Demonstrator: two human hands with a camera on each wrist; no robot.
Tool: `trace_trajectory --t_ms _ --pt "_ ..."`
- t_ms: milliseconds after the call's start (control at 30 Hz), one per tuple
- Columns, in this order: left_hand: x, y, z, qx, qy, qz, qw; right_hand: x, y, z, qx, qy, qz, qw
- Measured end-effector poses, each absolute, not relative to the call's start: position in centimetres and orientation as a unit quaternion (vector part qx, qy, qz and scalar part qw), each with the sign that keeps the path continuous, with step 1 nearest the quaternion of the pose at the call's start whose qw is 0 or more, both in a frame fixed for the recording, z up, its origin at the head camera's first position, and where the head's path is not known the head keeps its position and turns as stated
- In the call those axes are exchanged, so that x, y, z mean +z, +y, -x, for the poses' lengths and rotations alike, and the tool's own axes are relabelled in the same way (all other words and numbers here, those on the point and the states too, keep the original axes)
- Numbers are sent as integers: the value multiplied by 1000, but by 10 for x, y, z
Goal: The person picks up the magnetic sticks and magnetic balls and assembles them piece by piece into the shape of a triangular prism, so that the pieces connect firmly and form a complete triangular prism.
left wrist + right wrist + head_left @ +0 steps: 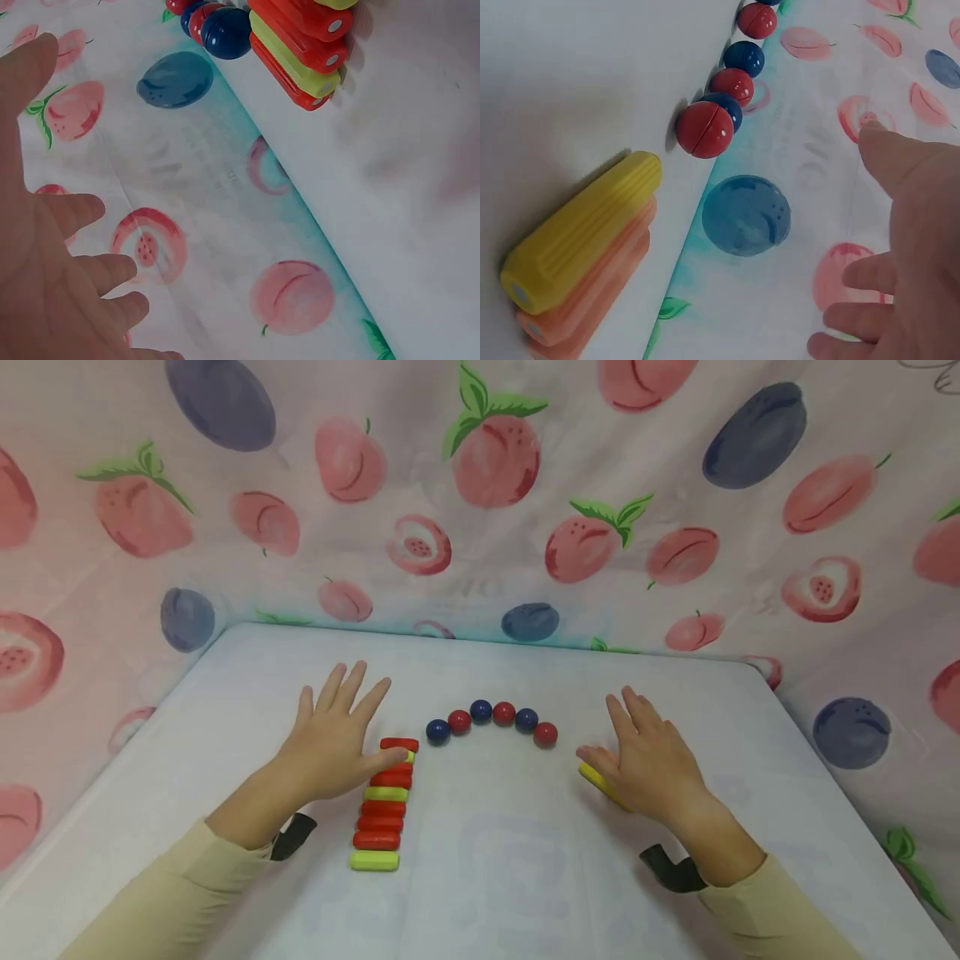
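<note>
My left hand [326, 756] hovers with fingers spread beside a column of red and yellow-green rods [377, 841], its thumb overlapping the upper rods in the head view. In the left wrist view, the far rods [300, 56] show pale dots on their ends. On the right, my other hand [660, 768] is held out with its fingers extended, partly covering a yellow rod [597, 777]. The right wrist view shows this ribbed yellow rod [585, 229] beside orange rods [604, 289], which are hidden in the head view. Both hands hold nothing.
Between the hands, shiny blue and red balls [504, 713] alternate in a curved arc. All lie on a white table [495, 877], whose back edge meets a fruit-patterned cloth [480, 585]. Black straps [675, 870] hang near the cuffs.
</note>
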State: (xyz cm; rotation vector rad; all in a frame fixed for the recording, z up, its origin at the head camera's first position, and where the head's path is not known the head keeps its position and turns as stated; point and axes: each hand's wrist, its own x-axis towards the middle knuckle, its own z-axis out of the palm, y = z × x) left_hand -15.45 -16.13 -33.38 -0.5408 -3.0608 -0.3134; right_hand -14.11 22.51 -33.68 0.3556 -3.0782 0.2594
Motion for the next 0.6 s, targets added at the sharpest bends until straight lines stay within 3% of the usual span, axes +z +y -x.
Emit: trace_trajectory --t_ms 267,600 --pt "-334 -163 147 -136 -969 202 26 -348 220 145 151 -977 -147 46" --pt "-338 -167 129 -210 -950 230 -16 -360 206 153 205 -965 -162 5"
